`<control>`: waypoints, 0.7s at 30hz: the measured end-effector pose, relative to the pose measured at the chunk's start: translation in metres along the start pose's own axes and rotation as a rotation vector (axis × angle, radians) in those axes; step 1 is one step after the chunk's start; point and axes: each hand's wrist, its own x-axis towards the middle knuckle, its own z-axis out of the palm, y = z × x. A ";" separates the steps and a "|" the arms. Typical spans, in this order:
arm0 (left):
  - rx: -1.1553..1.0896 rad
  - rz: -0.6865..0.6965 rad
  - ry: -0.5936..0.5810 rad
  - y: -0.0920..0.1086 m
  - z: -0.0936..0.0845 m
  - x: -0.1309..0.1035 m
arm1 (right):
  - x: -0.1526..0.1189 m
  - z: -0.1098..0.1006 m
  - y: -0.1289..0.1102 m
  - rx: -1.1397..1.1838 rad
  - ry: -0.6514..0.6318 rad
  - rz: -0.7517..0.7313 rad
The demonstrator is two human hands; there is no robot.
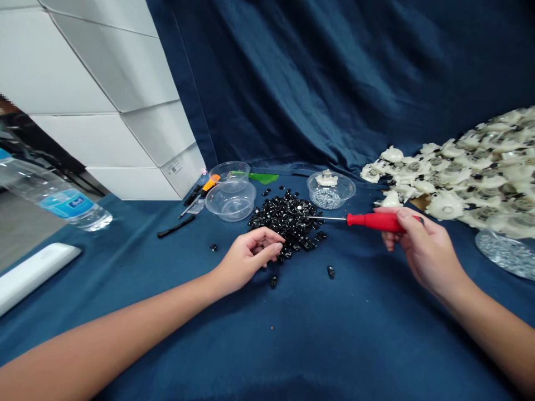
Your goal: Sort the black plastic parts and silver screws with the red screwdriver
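My right hand (430, 250) is wrapped round the red handle of a screwdriver (376, 221). Its thin metal shaft points left, and the tip shows against a heap of small black parts (288, 217). At the heap's near left edge is my left hand (253, 253), fingers curled and thumb close to the index finger. Whatever lies between those fingertips, if anything, is hidden or too small to name. Loose black pieces lie near the hands, one below the left hand (273, 281) and another black piece (331, 272) further right.
Behind the heap stand clear plastic tubs (232, 203) and a tub of small metal screws (328, 197) with a whitish part in it. Many whitish plastic housings (447, 205) cover the right side. Left are an orange-handled screwdriver (209, 185), white boxes (142, 184) and a water bottle (67, 203).
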 end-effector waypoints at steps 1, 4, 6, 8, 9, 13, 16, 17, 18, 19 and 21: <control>-0.005 0.002 0.010 -0.001 -0.001 0.001 | 0.000 0.000 0.000 0.000 0.001 -0.006; -0.042 0.001 0.009 -0.004 -0.003 0.004 | 0.000 0.000 -0.003 0.042 -0.002 -0.002; -0.049 -0.011 -0.020 -0.005 -0.003 0.005 | 0.001 0.000 -0.005 0.092 0.008 0.015; -0.038 -0.027 -0.047 -0.004 -0.002 0.005 | 0.002 0.001 -0.008 0.165 0.017 0.061; -0.028 -0.033 -0.052 -0.003 -0.001 0.005 | 0.002 0.001 -0.008 0.201 0.014 0.091; 0.022 -0.028 -0.047 0.002 0.000 0.004 | 0.000 0.005 -0.007 0.248 -0.067 0.177; 0.051 -0.013 -0.048 0.003 0.000 0.004 | -0.005 0.009 -0.003 0.230 -0.156 0.209; 0.056 -0.009 -0.048 0.002 0.000 0.004 | -0.007 0.010 -0.002 0.226 -0.176 0.221; 0.062 -0.005 -0.047 0.001 0.000 0.003 | -0.008 0.011 -0.002 0.222 -0.189 0.231; 0.075 0.004 -0.044 0.000 0.001 0.003 | -0.009 0.012 -0.001 0.218 -0.196 0.242; 0.147 0.047 -0.029 0.001 0.002 0.001 | -0.010 0.013 -0.002 0.214 -0.196 0.252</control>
